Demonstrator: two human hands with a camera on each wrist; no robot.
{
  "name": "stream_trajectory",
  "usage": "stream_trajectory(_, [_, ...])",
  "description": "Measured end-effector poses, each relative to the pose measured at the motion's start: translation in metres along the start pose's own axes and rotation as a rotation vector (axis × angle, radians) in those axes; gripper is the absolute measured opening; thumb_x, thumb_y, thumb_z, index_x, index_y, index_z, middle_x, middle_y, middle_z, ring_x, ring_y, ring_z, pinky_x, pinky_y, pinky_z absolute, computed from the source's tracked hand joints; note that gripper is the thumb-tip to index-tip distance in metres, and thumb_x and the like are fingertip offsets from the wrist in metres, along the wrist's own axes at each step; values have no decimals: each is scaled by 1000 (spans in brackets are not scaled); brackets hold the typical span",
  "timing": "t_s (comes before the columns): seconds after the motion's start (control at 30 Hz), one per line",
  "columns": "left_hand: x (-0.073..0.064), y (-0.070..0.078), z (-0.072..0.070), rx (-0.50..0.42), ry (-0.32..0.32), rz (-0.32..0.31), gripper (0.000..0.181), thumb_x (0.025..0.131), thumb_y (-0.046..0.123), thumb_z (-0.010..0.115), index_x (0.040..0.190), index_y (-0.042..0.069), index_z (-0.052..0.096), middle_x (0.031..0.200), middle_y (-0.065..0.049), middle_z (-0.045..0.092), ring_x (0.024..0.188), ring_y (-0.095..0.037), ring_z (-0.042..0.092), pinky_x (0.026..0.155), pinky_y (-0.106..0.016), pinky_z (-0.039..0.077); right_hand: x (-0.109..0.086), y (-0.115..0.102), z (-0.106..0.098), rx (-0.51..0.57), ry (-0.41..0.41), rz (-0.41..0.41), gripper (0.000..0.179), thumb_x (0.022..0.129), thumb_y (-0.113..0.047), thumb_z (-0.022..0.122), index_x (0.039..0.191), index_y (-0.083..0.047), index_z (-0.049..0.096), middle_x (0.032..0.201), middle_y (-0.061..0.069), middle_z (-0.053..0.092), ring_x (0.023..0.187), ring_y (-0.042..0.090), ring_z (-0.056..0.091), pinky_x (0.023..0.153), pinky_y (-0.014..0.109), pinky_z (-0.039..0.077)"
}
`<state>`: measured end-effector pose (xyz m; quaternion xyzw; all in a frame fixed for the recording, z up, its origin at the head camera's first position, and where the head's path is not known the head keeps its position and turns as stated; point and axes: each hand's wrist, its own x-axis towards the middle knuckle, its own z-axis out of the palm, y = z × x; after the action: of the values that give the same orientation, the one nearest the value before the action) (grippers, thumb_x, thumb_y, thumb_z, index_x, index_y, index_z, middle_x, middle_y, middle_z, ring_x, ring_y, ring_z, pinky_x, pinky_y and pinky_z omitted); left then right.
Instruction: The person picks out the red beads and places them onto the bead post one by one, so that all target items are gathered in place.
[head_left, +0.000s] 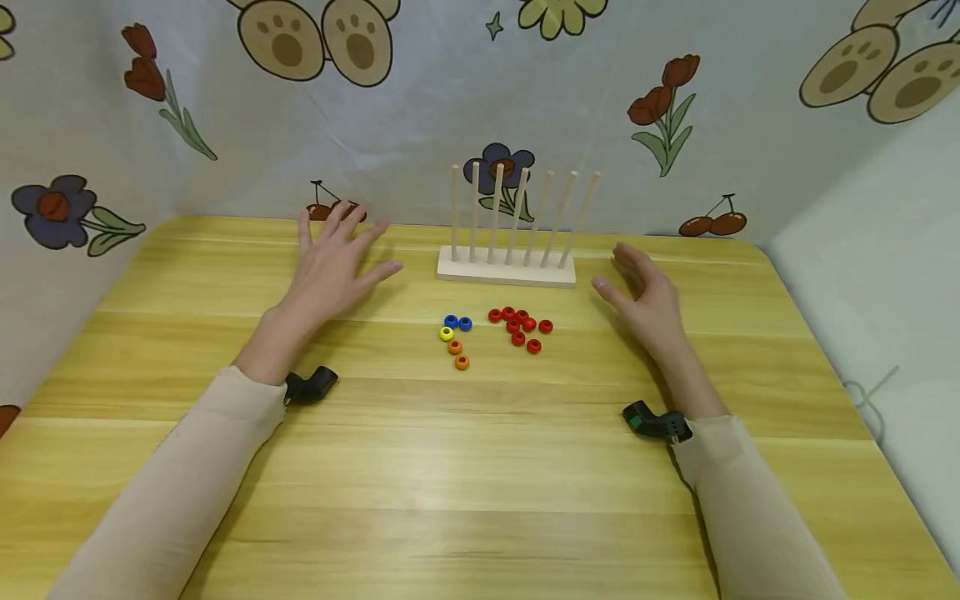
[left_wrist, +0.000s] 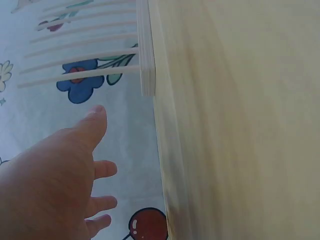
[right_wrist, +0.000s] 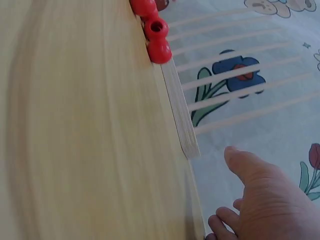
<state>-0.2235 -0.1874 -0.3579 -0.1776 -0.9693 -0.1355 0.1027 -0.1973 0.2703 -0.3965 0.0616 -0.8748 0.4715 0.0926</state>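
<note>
Wooden peg rack (head_left: 506, 271): pale rectangular base with seven pegs (head_left: 496, 212), standing near the far edge of the tabletop (head_left: 465, 475), right of that edge's middle. Beads, loose, on the near side of the rack: two blue beads (head_left: 451, 321), one yellow bead (head_left: 446, 334) and two orange beads (head_left: 462, 362) in a small group; red beads (head_left: 529, 324) clustered just beside them, toward the right edge. Left hand (head_left: 330, 262): fingers spread wide, holding nothing, near the far left corner, apart from the rack. Right hand (head_left: 652, 304): loosely curved, thumb well apart from fingers, grasping nothing, between rack and far right corner. Printed cloth (head_left: 420, 125): behind the far edge; flowers, cherries, paws.
</note>
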Motion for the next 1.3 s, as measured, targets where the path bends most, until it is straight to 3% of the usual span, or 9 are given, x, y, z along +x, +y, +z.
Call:
stream_trajectory(0.3, [13,27,9,-58,2,55,68,102,55,62,154,13,54,160,-19,47,155,-40,31,127,-70,3,12,-13,23,-109,-3,-6,75,95,-30,80,159,-10,46,159,14,52,150,32,45,127,48,30])
stream_trajectory(0.53, [26,66,21,-170,-67,111,65,103,52,62,149,6,58,152,-17,58,146,-37,45,127,-59,24,23,-16,36,-76,-17,-2,79,91,-27,84,159,-12,46,157,13,54,149,29,47,127,44,30])
stream_trajectory(0.7, [30,89,28,-261,-53,34,51,101,47,69,125,2,75,125,-14,74,117,-33,62,104,-47,47,28,-16,41,-53,-44,-15,74,89,-21,85,153,-7,51,152,15,58,146,30,49,127,45,30])
stream_trajectory(0.8, [28,94,31,-298,-12,12,38,99,39,74,110,3,81,108,-12,77,100,-29,62,90,-42,49,28,-16,43,-56,-57,-19,71,89,-19,85,151,-5,53,152,14,58,146,31,49,126,45,31])
stream_trajectory(0.87, [26,97,33,-317,5,23,34,98,35,76,108,3,81,104,-11,77,98,-28,61,88,-41,49,27,-17,44,-63,-59,-31,70,90,-19,85,150,-5,54,152,15,58,145,31,50,126,45,32])
stream_trajectory(0.97, [23,101,34,-323,5,82,31,98,33,77,109,4,81,106,-11,77,102,-28,61,91,-41,50,27,-18,45,-65,-62,-53,68,90,-18,84,150,-5,55,153,15,58,146,33,49,126,47,32])
stream_trajectory(1.2, [20,116,36,-316,-82,227,36,96,31,79,119,4,78,119,-11,74,114,-30,61,106,-45,48,27,-20,48,-56,-65,-56,66,91,-19,84,149,-4,56,153,16,57,147,34,48,126,48,32])
stream_trajectory(1.3, [19,122,39,-338,-126,258,36,95,30,80,121,5,77,117,-9,73,111,-27,61,102,-42,50,27,-20,50,-68,-60,-50,66,91,-20,84,149,-5,56,153,15,57,147,34,48,126,48,32])
